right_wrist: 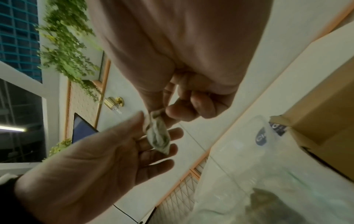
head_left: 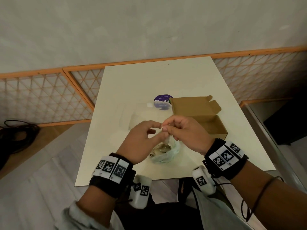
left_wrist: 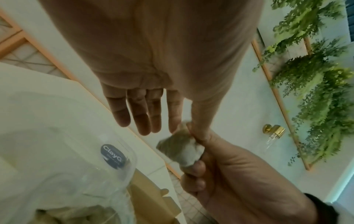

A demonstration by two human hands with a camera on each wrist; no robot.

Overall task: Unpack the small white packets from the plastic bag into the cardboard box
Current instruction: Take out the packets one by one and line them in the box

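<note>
My right hand (head_left: 166, 128) pinches a small white packet (head_left: 167, 139) by its top and holds it in the air above the plastic bag (head_left: 166, 155). The right wrist view shows the packet (right_wrist: 159, 136) hanging from the thumb and forefinger. My left hand (head_left: 156, 130) is beside it with straight fingers (left_wrist: 139, 115), and its thumb touches the packet (left_wrist: 180, 148). The bag lies on the table near me with more packets inside. The open cardboard box (head_left: 206, 117) stands to the right, and I see no packets in the part that shows.
A clear plastic container (head_left: 149, 113) with a purple round sticker (head_left: 162, 102) stands behind the hands, left of the box lid (head_left: 194, 105). The cream table (head_left: 149, 80) ends just behind my wrists. An orange lattice fence (head_left: 49, 97) runs behind it.
</note>
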